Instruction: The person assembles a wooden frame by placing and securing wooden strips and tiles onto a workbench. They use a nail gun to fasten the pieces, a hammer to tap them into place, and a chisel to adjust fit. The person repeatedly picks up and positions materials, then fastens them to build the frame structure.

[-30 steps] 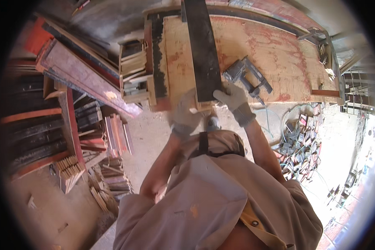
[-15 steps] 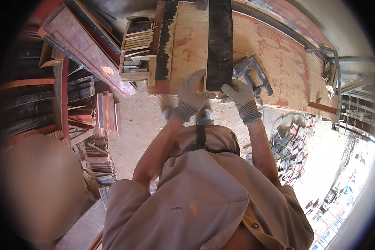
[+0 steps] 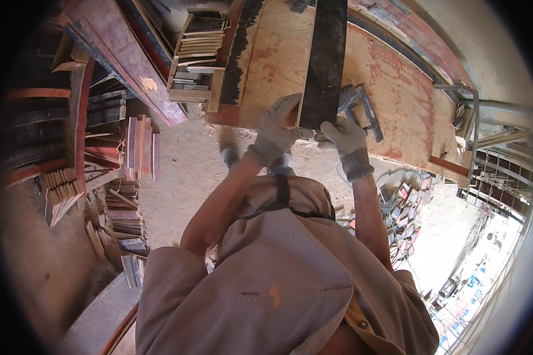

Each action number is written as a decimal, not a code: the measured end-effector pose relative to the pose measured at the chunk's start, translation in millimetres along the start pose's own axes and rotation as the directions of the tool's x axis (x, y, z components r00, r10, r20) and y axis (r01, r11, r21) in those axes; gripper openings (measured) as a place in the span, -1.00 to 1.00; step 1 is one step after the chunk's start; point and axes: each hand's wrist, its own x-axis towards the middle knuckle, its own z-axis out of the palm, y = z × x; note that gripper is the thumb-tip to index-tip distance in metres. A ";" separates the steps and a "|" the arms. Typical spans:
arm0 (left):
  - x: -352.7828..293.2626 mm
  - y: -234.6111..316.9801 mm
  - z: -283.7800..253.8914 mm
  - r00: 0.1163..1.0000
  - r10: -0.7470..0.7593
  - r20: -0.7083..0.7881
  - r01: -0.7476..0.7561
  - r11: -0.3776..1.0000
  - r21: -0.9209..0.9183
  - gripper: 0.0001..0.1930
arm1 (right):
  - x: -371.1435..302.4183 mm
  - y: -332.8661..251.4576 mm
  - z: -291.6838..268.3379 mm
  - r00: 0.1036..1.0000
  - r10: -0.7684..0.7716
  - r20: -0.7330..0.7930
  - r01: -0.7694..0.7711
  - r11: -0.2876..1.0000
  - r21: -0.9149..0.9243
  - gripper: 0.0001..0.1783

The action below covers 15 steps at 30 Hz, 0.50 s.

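Note:
A long black-faced board [image 3: 324, 65] lies lengthwise over the wooden workbench [image 3: 272, 53], its near end at the bench's front edge. My left hand [image 3: 277, 127], in a pale knit glove, holds the near left corner, with fingers along the side and thumb at the end. At the near right corner, my gloved right hand [image 3: 343, 142] grips the same board, its fingers partly bent round the edge. A grey nail gun [image 3: 361, 109] rests on the bench just right of the board, beyond my right hand.
A wooden box of thin slats [image 3: 198, 59] sits at the bench's left end. Reddish planks [image 3: 124, 59] lean farther left, above stacked offcuts [image 3: 139, 148]. Scrap blocks [image 3: 400, 207] and a thin hose [image 3: 391, 177] lie on the floor to the right.
The board has shifted slightly right, its far end now leaning more to the right, with both hands still on it. A blurred round shape at lower left has gone from view.

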 end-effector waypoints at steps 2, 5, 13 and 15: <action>-1.4 -0.7 0.8 1.000 -0.005 -0.004 0.005 1.000 -0.007 -0.08 | -0.3 0.0 -1.2 1.000 -0.013 0.005 0.013 0.999 -0.037 -0.69; -1.9 -2.1 2.8 1.000 -0.023 -0.011 0.023 1.000 0.009 -0.03 | -1.0 -0.5 -2.6 1.000 -0.012 -0.002 0.012 0.998 -0.061 -0.68; 1.4 -2.9 3.8 1.000 0.006 0.004 -0.006 0.995 0.104 0.03 | -1.9 -3.8 -0.5 1.000 0.000 -0.017 -0.001 0.997 -0.078 -0.66; 0.6 -0.6 3.2 0.998 -0.059 0.030 0.056 0.995 0.087 -0.02 | -2.5 -2.7 -1.5 1.000 0.008 -0.024 -0.010 0.997 -0.073 -0.65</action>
